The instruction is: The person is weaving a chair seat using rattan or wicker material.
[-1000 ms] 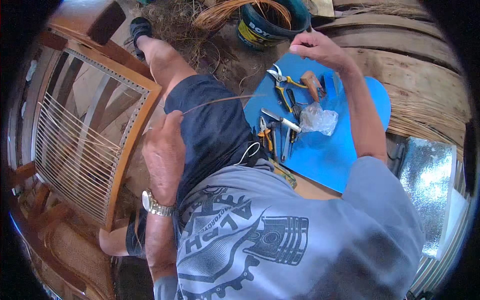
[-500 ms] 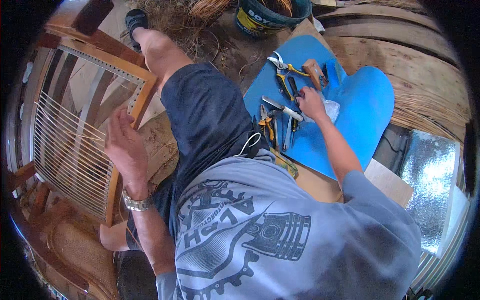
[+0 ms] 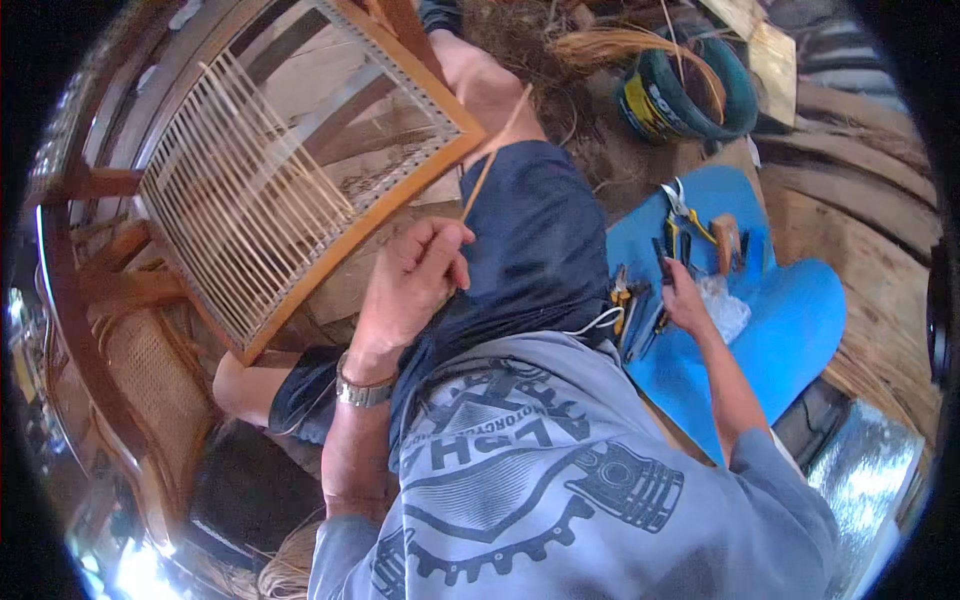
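My left hand [image 3: 415, 285] is raised in front of my thigh, thumb and fingers closed around a thin cane strand [image 3: 481, 185] whose free end points up and away. To its left stands a wooden chair frame [image 3: 345, 275] with small holes along its edges. Parallel cane strands [image 3: 235, 215] are strung across part of its opening. Over on the right, my right hand [image 3: 683, 297] is closed around a slim black tool [image 3: 660, 257] above the blue mat [image 3: 800, 310]; its kind I cannot make out. Yellow-handled pruning shears [image 3: 685, 215] and pliers [image 3: 620, 297] lie close by.
A wooden block plane [image 3: 726, 243] and a clear plastic bag [image 3: 725, 308] rest on the mat. Beyond it stands a dark green bucket [image 3: 690, 95] with cane coils [image 3: 625, 47]. A woven cane panel [image 3: 155, 390] is at lower left. Silver foil sheeting [image 3: 865, 470] lies at right.
My view has turned left, so the scene sits further right. My left hand has moved away from the frame, closed, with the cane strand showing. My right hand has drawn back slightly with the black tool.
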{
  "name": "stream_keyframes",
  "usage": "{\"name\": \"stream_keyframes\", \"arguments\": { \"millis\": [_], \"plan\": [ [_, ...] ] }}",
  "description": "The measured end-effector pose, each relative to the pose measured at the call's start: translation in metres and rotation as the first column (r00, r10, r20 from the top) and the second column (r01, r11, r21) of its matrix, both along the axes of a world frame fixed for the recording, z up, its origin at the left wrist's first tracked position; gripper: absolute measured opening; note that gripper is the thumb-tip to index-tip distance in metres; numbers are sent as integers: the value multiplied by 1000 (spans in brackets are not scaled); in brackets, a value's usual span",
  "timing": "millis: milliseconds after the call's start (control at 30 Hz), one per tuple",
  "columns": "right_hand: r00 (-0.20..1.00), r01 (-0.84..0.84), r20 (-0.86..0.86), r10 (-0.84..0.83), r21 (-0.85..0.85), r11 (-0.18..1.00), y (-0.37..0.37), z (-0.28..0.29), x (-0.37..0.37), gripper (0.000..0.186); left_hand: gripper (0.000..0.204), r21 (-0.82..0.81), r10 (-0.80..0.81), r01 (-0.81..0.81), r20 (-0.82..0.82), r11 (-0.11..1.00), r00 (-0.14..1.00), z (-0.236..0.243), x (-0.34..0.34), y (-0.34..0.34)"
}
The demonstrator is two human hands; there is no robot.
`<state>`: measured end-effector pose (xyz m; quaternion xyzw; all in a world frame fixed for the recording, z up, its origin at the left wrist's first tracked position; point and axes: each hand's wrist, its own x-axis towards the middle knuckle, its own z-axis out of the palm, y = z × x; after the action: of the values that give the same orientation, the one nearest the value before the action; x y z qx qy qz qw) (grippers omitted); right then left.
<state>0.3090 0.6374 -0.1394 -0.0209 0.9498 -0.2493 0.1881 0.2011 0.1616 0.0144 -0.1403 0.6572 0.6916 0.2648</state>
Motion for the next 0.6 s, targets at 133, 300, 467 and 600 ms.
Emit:
{"name": "stream_keyframes", "arguments": {
  "millis": [133,300,467,600],
  "plan": [
    [858,503,281,-431,-282,817,-39,68,-51,33,25,8,-20,20,-23,1000,1000,3,5,-1],
    [840,525,515,-170,-695,492,-141,146,-122,37,24,-50,-26,22,-78,999,997,4,6,1],
    [819,443,531,214,-825,353,-226,177,-157,43,23,-66,-55,46,-149,997,987,12,5,6],
    [769,449,577,275,-794,411,-255,160,-173,33,22,-38,-43,36,-179,999,983,10,6,9]
  ]
}}
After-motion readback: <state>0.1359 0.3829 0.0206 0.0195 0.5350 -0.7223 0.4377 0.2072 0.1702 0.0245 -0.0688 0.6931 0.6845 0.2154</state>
